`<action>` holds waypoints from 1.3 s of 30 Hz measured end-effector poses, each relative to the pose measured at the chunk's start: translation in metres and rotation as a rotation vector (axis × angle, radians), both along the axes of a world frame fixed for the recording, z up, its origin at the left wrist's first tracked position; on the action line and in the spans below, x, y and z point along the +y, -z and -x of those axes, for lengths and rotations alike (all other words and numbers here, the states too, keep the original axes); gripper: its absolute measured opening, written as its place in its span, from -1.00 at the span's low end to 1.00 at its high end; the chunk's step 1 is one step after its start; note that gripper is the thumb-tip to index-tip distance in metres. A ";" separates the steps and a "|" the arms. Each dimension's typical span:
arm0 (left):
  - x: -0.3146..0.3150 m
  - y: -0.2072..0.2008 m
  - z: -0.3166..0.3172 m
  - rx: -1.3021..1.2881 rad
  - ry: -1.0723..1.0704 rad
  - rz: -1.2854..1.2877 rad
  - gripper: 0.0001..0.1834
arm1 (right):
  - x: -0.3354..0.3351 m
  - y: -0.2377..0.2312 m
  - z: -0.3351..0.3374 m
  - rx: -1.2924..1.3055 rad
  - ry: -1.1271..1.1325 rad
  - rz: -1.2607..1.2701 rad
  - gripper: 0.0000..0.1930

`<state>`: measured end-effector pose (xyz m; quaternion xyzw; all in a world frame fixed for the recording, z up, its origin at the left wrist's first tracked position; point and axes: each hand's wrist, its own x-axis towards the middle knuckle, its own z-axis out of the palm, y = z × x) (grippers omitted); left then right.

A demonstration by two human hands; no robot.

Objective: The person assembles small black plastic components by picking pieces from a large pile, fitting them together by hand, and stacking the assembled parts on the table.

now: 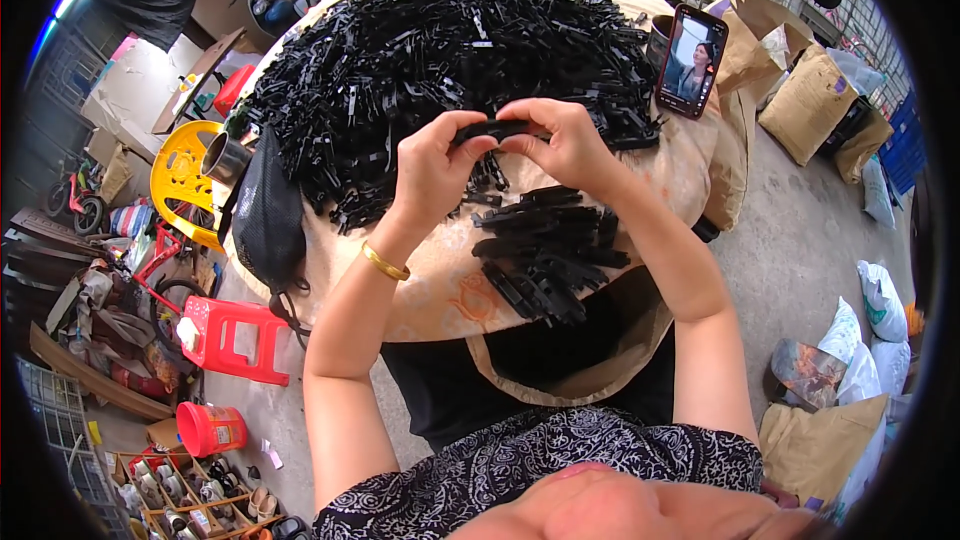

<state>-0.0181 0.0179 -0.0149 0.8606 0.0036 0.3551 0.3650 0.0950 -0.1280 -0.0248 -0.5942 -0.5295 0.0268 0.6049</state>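
Between both hands, over the table's middle, is a slim black plastic part (492,130). My left hand (432,162) pinches one end with thumb and fingers; my right hand (565,145) grips the other end the same way. The fingers hide much of its shape. Behind them a big heap of loose black plastic parts (400,60) covers the far side of the round table. Closer to me, a smaller group of longer black parts (550,240) lies roughly side by side near the table's front edge. Below that edge an open brown paper sack (482,365) sits at my lap.
A phone (690,62) stands upright at the table's right, beside a dark cup. A black mesh bag (270,210) hangs at the left edge near a metal cup (226,158). A red stool (235,340), yellow chair (185,180) and brown sacks (808,105) surround the table.
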 end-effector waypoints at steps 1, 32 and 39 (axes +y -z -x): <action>0.000 0.000 0.001 0.000 -0.001 -0.001 -0.77 | -0.001 -0.003 0.001 0.004 -0.005 0.012 -0.75; 0.009 -0.009 0.083 0.717 0.173 -0.291 -0.74 | 0.020 0.014 0.007 -0.339 -0.160 0.502 -0.78; 0.023 -0.032 0.033 0.518 0.033 -0.323 -0.74 | 0.011 0.014 -0.003 -0.338 -0.095 0.327 -0.80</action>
